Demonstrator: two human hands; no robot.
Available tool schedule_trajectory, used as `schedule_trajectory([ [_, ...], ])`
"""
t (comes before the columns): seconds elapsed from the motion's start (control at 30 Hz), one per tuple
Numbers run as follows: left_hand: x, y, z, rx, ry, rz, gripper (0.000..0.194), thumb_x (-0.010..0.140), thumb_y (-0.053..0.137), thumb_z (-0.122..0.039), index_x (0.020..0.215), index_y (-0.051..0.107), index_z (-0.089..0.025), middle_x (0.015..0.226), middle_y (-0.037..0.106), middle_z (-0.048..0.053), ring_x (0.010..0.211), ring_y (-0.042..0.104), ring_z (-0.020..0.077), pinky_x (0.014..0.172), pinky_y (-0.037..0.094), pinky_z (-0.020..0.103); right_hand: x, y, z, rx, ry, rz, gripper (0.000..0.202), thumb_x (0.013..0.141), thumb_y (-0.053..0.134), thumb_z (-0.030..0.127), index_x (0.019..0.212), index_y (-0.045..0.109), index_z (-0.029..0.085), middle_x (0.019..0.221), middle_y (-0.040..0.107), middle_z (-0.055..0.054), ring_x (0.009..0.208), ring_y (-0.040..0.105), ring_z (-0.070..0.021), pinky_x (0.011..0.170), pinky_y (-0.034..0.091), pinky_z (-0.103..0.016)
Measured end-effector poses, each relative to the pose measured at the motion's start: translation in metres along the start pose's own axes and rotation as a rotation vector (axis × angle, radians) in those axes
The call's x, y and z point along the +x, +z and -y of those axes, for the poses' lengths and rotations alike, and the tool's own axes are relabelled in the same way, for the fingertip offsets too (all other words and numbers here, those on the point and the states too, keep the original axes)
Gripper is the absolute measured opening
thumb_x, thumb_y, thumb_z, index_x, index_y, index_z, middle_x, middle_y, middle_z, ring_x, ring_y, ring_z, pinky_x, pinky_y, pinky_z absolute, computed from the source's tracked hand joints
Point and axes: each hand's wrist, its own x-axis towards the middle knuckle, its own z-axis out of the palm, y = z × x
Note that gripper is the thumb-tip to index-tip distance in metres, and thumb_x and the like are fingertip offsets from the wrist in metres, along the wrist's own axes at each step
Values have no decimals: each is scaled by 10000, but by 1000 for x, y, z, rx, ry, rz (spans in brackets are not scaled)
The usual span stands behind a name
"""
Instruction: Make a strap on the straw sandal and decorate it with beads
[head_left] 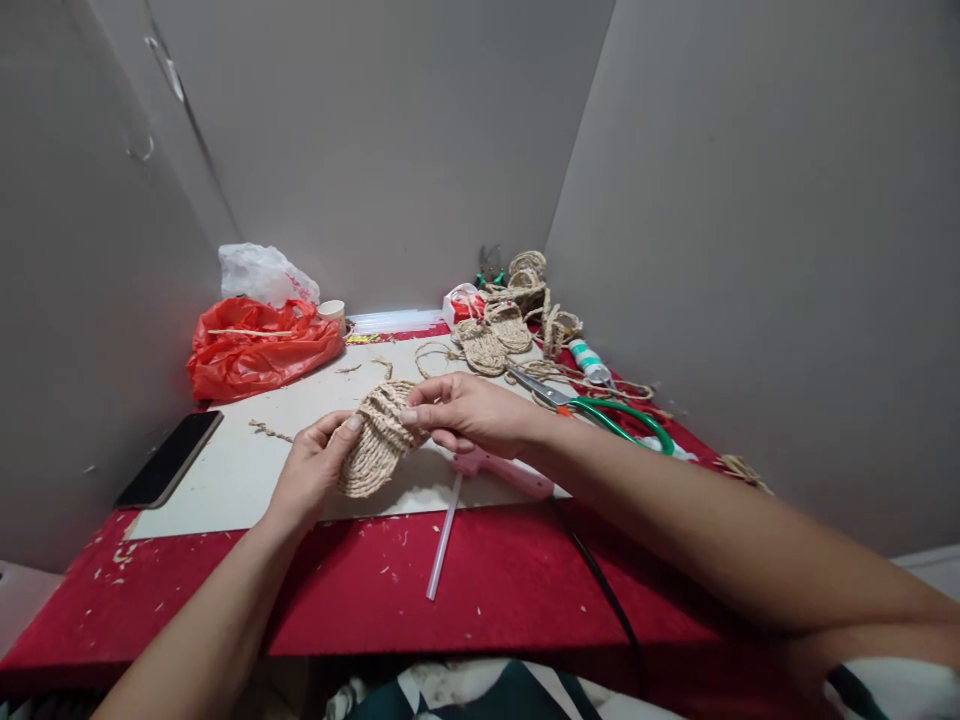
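A small woven straw slipper [373, 450] is held up above the pale board [225, 480], its coiled sole facing me and a braided strap across it. My left hand [319, 455] grips its left edge, thumb on the front. At the upper right, my right hand [457, 415] pinches the strap with thumb and forefinger. Below that hand a pink glue gun [510, 472] lies on the board, with a clear glue stick [445, 540] sticking out toward me. Two similar straw slippers [481, 347] rest farther back.
Green-handled scissors [600, 408] and loose straw cord [555, 372] lie at right. A phone [171, 460], red plastic bag [262, 350], white bag [262, 272] and paper cup [332, 312] are at left. Glue sticks [397, 321] lie behind; a black cable [600, 575] crosses the red cloth [337, 590].
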Motion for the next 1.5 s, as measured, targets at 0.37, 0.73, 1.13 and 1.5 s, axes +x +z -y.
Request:
schedule_trajectory([
  [0.37,-13,9,-9,263,54,-54,322,748,721,-419,603,668,-137,442,523,-27,398,387,61,431,311,186,6,20,-35,47,4,-168,176,848,618,239,712,537,161,414,581,67,288,445,-34,315,277,-116],
  [0.73,-7,3,-2,23,-164,87,305,678,774,-418,672,681,-127,543,562,-13,467,479,64,461,394,167,0,32,-34,-60,27,-86,212,919,506,227,720,526,157,444,585,69,297,480,-34,310,287,-117],
  [1.13,-17,10,-4,57,-191,66,272,639,818,-343,697,666,-124,598,638,10,506,558,79,504,455,165,-8,31,-32,-196,91,19,260,950,438,188,730,567,140,465,576,63,307,483,-34,330,343,-115],
  [1.5,-21,19,4,118,-89,-2,292,678,780,-370,624,617,-134,498,607,-17,413,497,67,409,396,154,-9,35,-28,-259,135,17,284,922,403,93,757,633,115,443,550,68,301,470,-28,338,359,-107],
])
